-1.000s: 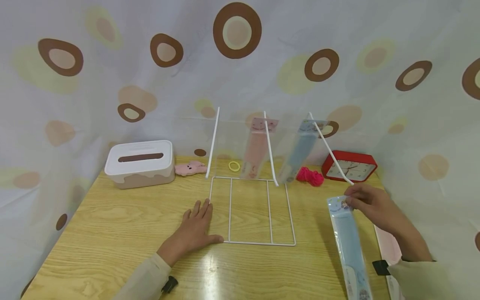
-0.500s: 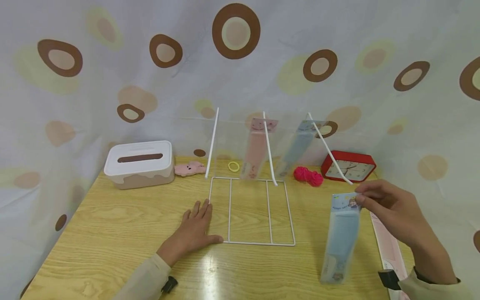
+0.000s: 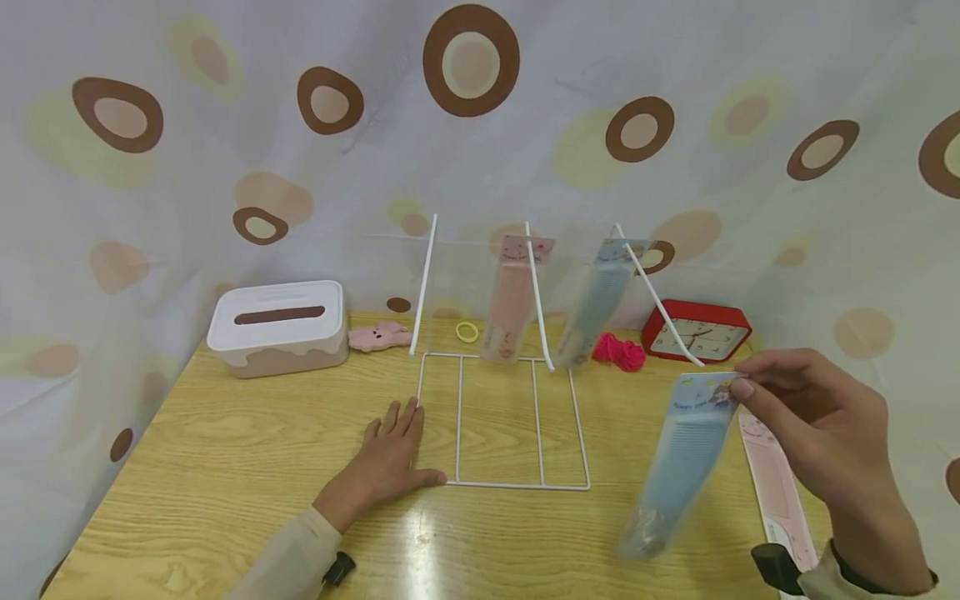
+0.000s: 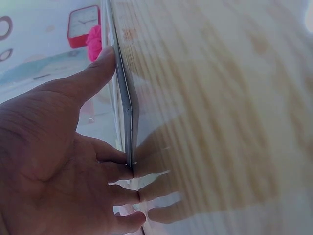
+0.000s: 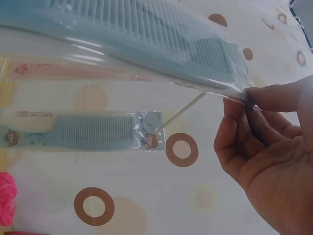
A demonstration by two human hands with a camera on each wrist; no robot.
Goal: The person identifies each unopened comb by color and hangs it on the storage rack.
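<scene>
My right hand (image 3: 832, 450) pinches a blue comb in a clear packet (image 3: 690, 442) by its header corner. The packet dangles tilted, its top just below the front tip of the right prong (image 3: 660, 308). In the right wrist view, thumb and fingertips grip the packet's end. A pink packaged comb (image 3: 513, 292) hangs on the middle prong, and another blue packaged comb (image 5: 95, 129) hangs on the right prong. These prongs belong to a white wire rack (image 3: 517, 486) standing on the table. My left hand (image 3: 386, 462) lies with fingers spread at the rack base's left front corner.
Beside the right forearm lies a pink packaged comb (image 3: 776, 483). Along the back stand a tissue box (image 3: 277, 325) and a red clock (image 3: 701, 329). Between them are a pink plush (image 3: 378, 336), a yellow ring (image 3: 467, 332) and bright pink yarn (image 3: 619, 353). A patterned curtain (image 3: 480, 167) closes the back.
My right hand has moved right and slightly up with the blue comb, its packet's lower end swinging to the left. The left hand has stayed put.
</scene>
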